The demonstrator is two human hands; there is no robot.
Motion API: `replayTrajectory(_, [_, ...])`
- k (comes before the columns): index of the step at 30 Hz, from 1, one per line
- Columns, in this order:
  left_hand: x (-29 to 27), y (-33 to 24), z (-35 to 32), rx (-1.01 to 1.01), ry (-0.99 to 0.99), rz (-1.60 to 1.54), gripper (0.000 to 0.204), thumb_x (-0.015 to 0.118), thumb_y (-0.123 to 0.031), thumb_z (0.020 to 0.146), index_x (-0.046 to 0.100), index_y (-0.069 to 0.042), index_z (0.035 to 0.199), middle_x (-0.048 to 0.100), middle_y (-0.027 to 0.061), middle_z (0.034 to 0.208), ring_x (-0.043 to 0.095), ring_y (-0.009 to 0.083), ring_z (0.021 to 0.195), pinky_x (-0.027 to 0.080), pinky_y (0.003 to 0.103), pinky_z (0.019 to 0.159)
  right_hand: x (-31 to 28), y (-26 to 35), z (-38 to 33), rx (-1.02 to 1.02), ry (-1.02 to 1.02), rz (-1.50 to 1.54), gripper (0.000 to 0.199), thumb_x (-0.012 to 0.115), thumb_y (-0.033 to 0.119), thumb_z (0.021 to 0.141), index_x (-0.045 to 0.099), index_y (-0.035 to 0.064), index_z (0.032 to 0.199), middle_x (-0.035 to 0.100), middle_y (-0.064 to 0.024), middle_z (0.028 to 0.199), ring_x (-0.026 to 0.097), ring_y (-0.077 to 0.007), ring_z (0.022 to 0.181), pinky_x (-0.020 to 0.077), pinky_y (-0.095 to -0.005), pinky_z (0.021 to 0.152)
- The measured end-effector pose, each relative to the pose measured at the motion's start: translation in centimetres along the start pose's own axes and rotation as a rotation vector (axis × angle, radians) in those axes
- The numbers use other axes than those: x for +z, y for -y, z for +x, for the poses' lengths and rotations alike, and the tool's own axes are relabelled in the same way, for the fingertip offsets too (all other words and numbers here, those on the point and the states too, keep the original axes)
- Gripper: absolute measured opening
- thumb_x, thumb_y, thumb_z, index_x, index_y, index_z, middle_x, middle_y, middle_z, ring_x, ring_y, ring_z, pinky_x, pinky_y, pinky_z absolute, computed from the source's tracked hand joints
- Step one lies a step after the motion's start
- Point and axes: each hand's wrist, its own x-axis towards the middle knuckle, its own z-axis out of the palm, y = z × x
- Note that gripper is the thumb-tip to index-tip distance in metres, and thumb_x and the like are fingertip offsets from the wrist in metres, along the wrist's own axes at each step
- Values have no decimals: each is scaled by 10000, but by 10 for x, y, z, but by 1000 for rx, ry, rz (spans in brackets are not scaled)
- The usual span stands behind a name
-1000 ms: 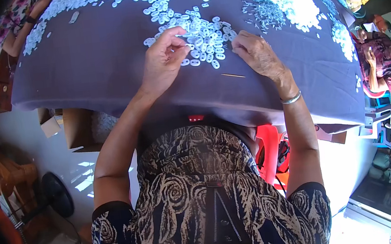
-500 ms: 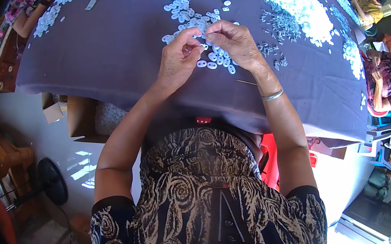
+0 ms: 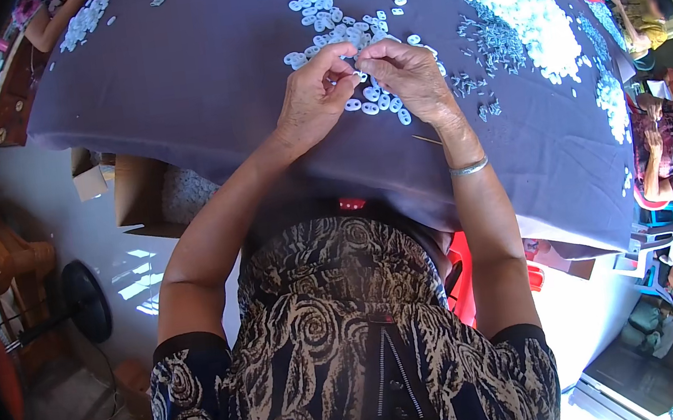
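Above the dark-clothed table my two hands meet, fingertips almost touching. My left hand (image 3: 315, 93) is closed in a pinch on a small white plastic piece (image 3: 361, 78), which shows only partly between the hands. My right hand (image 3: 411, 81) is closed too, thumb and forefinger pressed together at that piece; what they hold is too small to make out. Around and beneath the fingers lie loose white oval pieces with two holes each (image 3: 371, 108), some hidden by the hands. A thin yellowish stick (image 3: 427, 139) rests beside my right wrist.
Small grey metal screw-like parts (image 3: 493, 44) lie scattered to the right, beside a large heap of white pieces (image 3: 527, 14). More white ovals trail toward the far edge. An open cardboard box (image 3: 137, 192) stands below the table's left side. Other people sit around, one at the right (image 3: 669, 144).
My fingertips have come closer together, with the white piece now between both hands. The view has shifted slightly; the loose pieces on the cloth look unmoved.
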Motion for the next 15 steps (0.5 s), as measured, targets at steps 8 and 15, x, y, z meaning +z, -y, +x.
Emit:
replayTrajectory(8, [1,1,0,-3,3,-8,332,624,1,812,549,-73,1127,618,31,777,570,94,681,478,246,627,-1,-9,0,-46,24,-19,124,618,119,896,640,13,957,586,30,770,477,-28,632,408,-182,552])
replayTrajectory(15, [1,0,0,-9,1,-34,330,618,15,815,543,-68,1126,612,31,778,567,86,680,478,238,615,1,-8,0,-81,9,-69,114,610,106,899,632,5,949,588,22,779,491,-37,648,422,-189,578])
